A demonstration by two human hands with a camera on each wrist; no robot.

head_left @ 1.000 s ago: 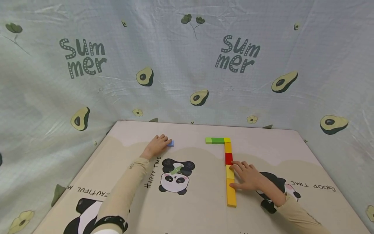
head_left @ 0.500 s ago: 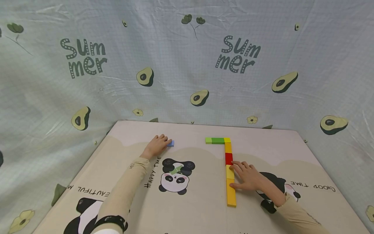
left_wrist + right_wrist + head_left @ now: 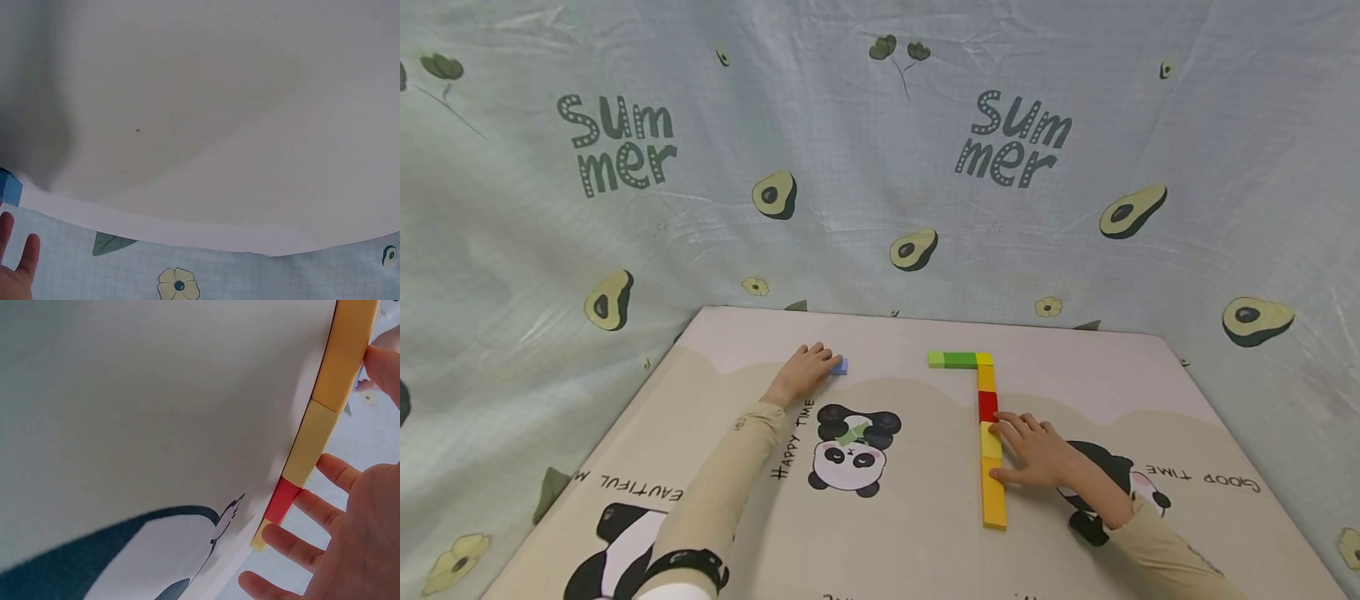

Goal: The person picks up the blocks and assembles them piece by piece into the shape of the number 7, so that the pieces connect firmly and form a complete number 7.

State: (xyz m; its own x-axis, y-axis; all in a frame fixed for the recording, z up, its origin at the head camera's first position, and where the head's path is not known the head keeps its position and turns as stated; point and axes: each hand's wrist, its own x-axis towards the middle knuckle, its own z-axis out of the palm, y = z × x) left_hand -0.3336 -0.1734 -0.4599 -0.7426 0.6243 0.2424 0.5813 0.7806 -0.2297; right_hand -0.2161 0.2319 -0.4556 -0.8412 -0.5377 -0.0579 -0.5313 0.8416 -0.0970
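At the far left part of the table, my left hand (image 3: 803, 373) holds a small blue block (image 3: 841, 367) low at the tabletop, partly covered by the fingers. In the left wrist view, the blue block (image 3: 10, 188) shows at the left edge, with spread fingers below it; the thumb is out of frame. My right hand (image 3: 1037, 452) rests against the right side of a row of blocks, fingers spread. Its thumb touches the long orange block (image 3: 994, 504). Other fingertips meet the pale yellow block (image 3: 991, 444) and the red block (image 3: 988, 406).
Beyond the red block the row continues with an amber block (image 3: 986, 379) and a yellow cube (image 3: 984, 359). A green block (image 3: 960, 360) and a light green cube (image 3: 936, 360) extend leftward from its far end. A printed curtain (image 3: 850, 167) hangs behind the panda-print table (image 3: 887, 542).
Both hands and all the blocks keep their places; only the camera view shifts very slightly.
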